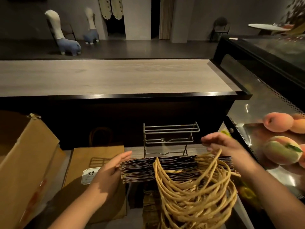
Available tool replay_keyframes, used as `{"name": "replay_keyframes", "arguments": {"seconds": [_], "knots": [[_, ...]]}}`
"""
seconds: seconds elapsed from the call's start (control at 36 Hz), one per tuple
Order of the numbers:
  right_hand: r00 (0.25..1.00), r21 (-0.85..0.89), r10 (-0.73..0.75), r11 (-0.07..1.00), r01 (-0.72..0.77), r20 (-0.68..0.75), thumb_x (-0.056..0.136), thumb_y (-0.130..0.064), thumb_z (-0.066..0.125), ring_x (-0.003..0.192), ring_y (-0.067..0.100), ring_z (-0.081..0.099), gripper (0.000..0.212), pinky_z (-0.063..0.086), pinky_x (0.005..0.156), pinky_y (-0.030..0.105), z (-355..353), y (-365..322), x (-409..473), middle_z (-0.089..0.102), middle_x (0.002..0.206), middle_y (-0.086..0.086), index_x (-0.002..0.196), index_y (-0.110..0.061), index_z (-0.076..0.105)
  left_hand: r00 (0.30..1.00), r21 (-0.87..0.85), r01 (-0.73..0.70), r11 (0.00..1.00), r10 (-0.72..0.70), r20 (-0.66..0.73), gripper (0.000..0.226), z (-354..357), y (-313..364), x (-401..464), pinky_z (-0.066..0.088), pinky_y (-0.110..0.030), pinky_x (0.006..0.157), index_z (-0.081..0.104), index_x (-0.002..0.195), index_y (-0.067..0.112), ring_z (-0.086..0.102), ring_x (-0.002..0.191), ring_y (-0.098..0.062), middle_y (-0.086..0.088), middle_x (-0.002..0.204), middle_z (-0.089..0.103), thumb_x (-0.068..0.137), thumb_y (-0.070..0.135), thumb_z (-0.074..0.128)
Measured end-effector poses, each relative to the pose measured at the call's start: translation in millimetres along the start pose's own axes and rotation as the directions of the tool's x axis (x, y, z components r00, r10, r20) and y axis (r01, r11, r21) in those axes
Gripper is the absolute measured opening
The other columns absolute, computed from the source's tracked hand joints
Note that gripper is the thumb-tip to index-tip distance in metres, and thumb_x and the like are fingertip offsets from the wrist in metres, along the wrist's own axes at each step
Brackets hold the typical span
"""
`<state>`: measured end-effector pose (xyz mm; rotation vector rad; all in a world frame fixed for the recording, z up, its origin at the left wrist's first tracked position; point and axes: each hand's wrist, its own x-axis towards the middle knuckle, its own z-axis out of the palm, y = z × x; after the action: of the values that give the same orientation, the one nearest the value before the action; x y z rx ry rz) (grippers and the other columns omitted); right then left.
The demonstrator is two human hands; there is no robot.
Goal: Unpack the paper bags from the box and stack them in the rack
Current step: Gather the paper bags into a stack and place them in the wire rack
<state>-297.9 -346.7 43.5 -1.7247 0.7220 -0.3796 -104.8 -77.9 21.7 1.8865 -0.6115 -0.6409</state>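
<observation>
A thick stack of folded brown paper bags point(140, 169) stands on edge between my hands, with its twisted paper handles point(189, 192) spilling toward me. My left hand point(109, 172) presses flat against the stack's left end, fingers straight. On the right end my right hand point(227, 146) lies with fingers extended, and one handle loop runs up to its fingers. Just behind the stack stands the grey wire rack point(170, 138), with nothing in it. The cardboard box point(24, 162) is at the left, flaps open.
A flat brown paper bag point(99, 154) with a 9.9 price tag point(90, 174) lies left of the stack. A raised wooden counter point(115, 76) runs across behind the rack. To the right, a steel display case point(257, 103) holds peaches point(280, 151).
</observation>
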Motion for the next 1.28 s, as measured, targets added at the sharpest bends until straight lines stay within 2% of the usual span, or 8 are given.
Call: {"name": "replay_keyframes", "arguments": {"seconds": [0.14, 0.28, 0.44, 0.64, 0.94, 1.08, 1.19, 1.28], "knots": [[0.993, -0.06, -0.104, 0.992, 0.107, 0.047, 0.096, -0.008, 0.052, 0.105, 0.01, 0.067, 0.024, 0.05, 0.096, 0.036, 7, -79, -13, 0.071, 0.107, -0.005, 0.104, -0.024, 0.067, 0.988, -0.064, -0.131, 0.989, 0.125, -0.09, 0.032, -13, 16, -2, 0.049, -0.021, 0.09, 0.055, 0.112, 0.039, 0.06, 0.11, -0.002, 0.019, 0.114, 0.062, 0.099, 0.012, 0.046], [0.941, -0.312, -0.072, 0.933, 0.181, 0.331, 0.095, -0.031, 0.056, 0.105, 0.002, 0.064, 0.019, 0.048, 0.099, 0.035, 36, -151, -24, 0.068, 0.11, -0.016, 0.11, -0.039, 0.062, 0.962, -0.201, -0.235, 0.951, 0.199, -0.185, 0.026, -29, 54, -11, 0.053, -0.03, 0.088, 0.064, 0.112, 0.031, 0.066, 0.104, -0.008, 0.007, 0.108, 0.07, 0.097, 0.014, 0.049], [0.871, -0.54, 0.043, 0.8, 0.263, 0.489, 0.094, -0.044, 0.055, 0.106, -0.002, 0.057, 0.031, 0.045, 0.089, 0.019, 97, -210, -35, 0.061, 0.117, -0.019, 0.124, -0.039, 0.052, 0.944, -0.208, -0.317, 0.925, 0.285, -0.168, 0.024, -52, 78, -26, 0.053, -0.031, 0.088, 0.064, 0.113, 0.03, 0.066, 0.101, -0.007, 0.006, 0.105, 0.07, 0.096, 0.02, 0.051], [0.833, -0.577, 0.126, 0.775, 0.257, 0.539, 0.095, -0.045, 0.053, 0.12, 0.014, 0.052, 0.056, 0.042, 0.104, 0.034, 175, -241, -51, 0.052, 0.136, -0.003, 0.145, -0.028, 0.034, 0.948, -0.269, -0.262, 0.927, 0.195, -0.251, 0.018, -95, 53, -36, 0.054, -0.035, 0.085, 0.065, 0.108, 0.028, 0.068, 0.095, -0.013, 0.002, 0.096, 0.071, 0.095, 0.031, 0.052], [0.904, -0.512, 0.208, 0.859, 0.014, 0.373, 0.096, -0.038, 0.054, 0.113, 0.018, 0.054, 0.059, 0.046, 0.097, 0.032, 290, -174, -62, 0.053, 0.135, 0.004, 0.147, -0.024, 0.029, 0.965, -0.305, -0.027, 0.952, -0.055, -0.255, 0.014, -126, -29, -44, 0.045, -0.025, 0.069, 0.06, 0.108, 0.026, 0.064, 0.09, -0.013, 0.0, 0.1, 0.067, 0.098, 0.029, 0.051], [0.909, -0.436, 0.313, 0.883, -0.172, 0.275, 0.1, -0.027, 0.049, 0.085, 0.006, 0.056, 0.053, 0.052, 0.083, 0.032, 320, -131, -55, 0.055, 0.104, -0.004, 0.148, -0.024, 0.025, 0.95, -0.315, 0.033, 0.948, -0.127, -0.284, 0.008, -126, -66, -46, 0.048, -0.03, 0.081, 0.06, 0.102, 0.03, 0.059, 0.098, -0.015, 0.001, 0.103, 0.064, 0.096, 0.03, 0.055], [0.921, -0.42, 0.375, 0.856, -0.3, 0.107, 0.096, -0.021, 0.051, 0.098, 0.018, 0.057, 0.056, 0.051, 0.075, 0.027, 338, -81, -38, 0.05, 0.134, 0.005, 0.147, -0.021, 0.028, 0.928, -0.226, 0.145, 0.963, -0.212, -0.308, 0.017, -116, -87, -46, 0.041, -0.022, 0.071, 0.058, 0.112, 0.029, 0.052, 0.091, -0.002, 0.012, 0.104, 0.058, 0.096, 0.033, 0.055], [0.869, -0.373, 0.495, 0.802, -0.466, -0.021, 0.097, -0.018, 0.049, 0.104, 0.022, 0.059, 0.058, 0.051, 0.072, 0.027, 346, -59, -24, 0.054, 0.132, 0.01, 0.15, -0.02, 0.025, 0.903, -0.199, 0.222, 0.955, -0.278, -0.327, 0.016, -111, -110, -38, 0.044, -0.028, 0.085, 0.055, 0.111, 0.029, 0.055, 0.102, -0.011, 0.004, 0.118, 0.06, 0.095, 0.03, 0.058]]}}
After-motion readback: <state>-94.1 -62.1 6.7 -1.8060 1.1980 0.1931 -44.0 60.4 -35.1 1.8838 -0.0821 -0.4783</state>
